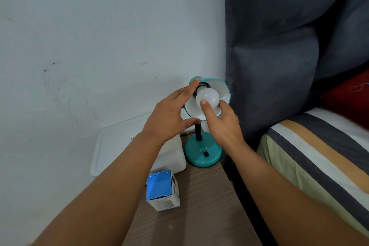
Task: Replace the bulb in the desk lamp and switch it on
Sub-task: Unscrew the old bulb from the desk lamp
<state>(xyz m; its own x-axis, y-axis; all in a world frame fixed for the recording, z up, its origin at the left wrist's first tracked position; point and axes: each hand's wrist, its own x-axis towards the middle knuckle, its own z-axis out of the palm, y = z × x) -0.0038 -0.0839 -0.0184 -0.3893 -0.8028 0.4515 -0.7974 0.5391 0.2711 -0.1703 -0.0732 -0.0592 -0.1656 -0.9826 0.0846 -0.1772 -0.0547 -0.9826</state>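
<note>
Frosted matt white bulb sits in a glossy teal lamp shade; beneath it, a smooth teal base, wood-grain worktop, and printed cardboard box.

Pale scuffed wall seen at 10 o'clock; grey padded headboard at 2; striped bed at 4; wood-grain counter at 6.

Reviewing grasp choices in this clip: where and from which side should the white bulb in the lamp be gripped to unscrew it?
Grip the bulb around its round globe, from the open mouth of the shade, which faces the person. The neck sits deep in the socket, walled by the shade. The right hand already holds the globe that way, while the left hand steadies the shade.
</note>
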